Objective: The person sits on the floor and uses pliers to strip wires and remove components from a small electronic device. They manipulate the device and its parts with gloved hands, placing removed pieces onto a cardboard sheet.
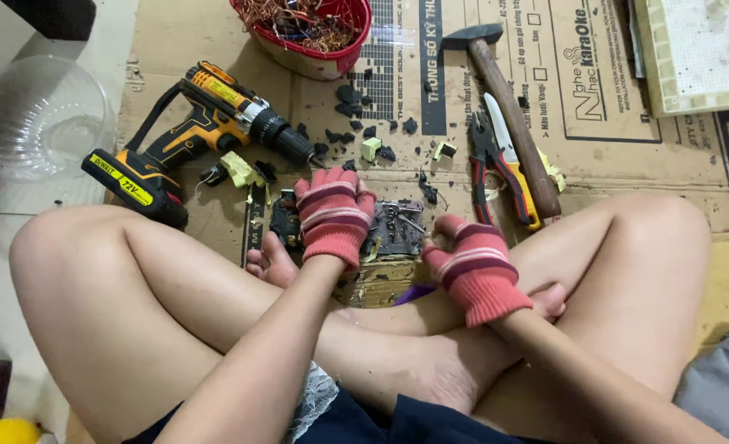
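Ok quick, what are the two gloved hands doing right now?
Left hand in a red striped knit glove: fingers curled, resting on the dark metal circuit board; a grip cannot be told.
Right hand, same kind of glove: loosely closed beside the board, holding nothing visible.

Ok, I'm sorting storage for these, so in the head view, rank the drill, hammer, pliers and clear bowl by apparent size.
1. Drill, largest.
2. Hammer and clear bowl: too close to rank, since one is long and thin, the other round.
3. Pliers, smallest.
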